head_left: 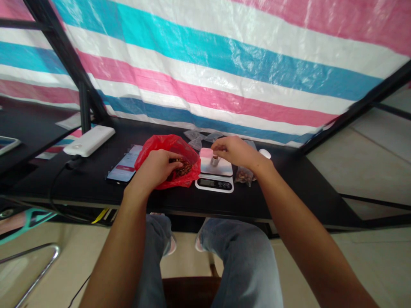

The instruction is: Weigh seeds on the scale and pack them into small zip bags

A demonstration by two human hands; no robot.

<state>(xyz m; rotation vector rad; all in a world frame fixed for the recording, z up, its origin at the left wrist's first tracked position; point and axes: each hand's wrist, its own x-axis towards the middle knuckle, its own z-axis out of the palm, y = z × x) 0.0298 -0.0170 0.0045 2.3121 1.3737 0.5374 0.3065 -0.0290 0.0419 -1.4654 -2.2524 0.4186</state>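
My left hand reaches into a red plastic bag of small brown pieces, which look like beans or seeds. Its fingers are drawn together among the pieces, and what they pinch is hidden. A white digital scale lies right of the bag, its dark display strip toward me. On its plate stands a small silvery cup. Just over the cup's rim is my right hand, fingers curled and pinched; anything between the fingertips is too small to name.
Right of the scale lies a clear bag of brown pieces, near a small white round object. Clear plastic bags lie behind. A lit phone and a white power bank with a cable are at left. Striped sheeting hangs behind the black table.
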